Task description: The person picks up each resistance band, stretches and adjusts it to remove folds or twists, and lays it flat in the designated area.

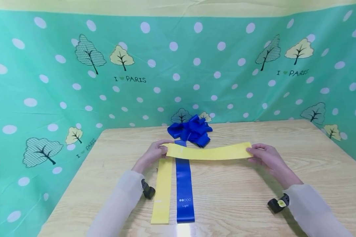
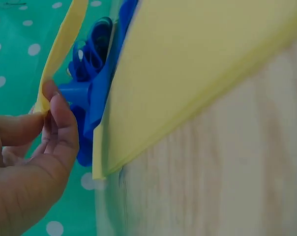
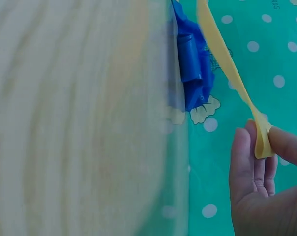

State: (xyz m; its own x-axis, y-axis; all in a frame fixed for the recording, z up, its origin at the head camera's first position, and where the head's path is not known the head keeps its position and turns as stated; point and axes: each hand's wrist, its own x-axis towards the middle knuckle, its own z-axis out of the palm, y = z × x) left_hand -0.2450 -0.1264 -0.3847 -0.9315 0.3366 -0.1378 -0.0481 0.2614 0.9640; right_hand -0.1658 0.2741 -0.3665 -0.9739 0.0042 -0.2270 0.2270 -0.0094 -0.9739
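A flat yellow resistance band (image 1: 209, 153) stretches sideways above the table, held at its two ends. My left hand (image 1: 155, 152) pinches its left end between thumb and fingers, and my right hand (image 1: 265, 156) pinches the right end the same way. In the right wrist view the band (image 3: 228, 61) shows as a looped strip, folded over at the fingers. Under the held band lies a blue band (image 1: 184, 184) marked "Light", flat on the table. Left of it lies a second yellow band (image 1: 163, 194), also flat.
A crumpled heap of blue bands (image 1: 192, 130) sits at the table's back edge, behind the held band. The wooden table (image 1: 231, 197) reaches back to a green polka-dot cloth (image 1: 172, 65). Each wrist carries a small black camera (image 1: 148, 190).
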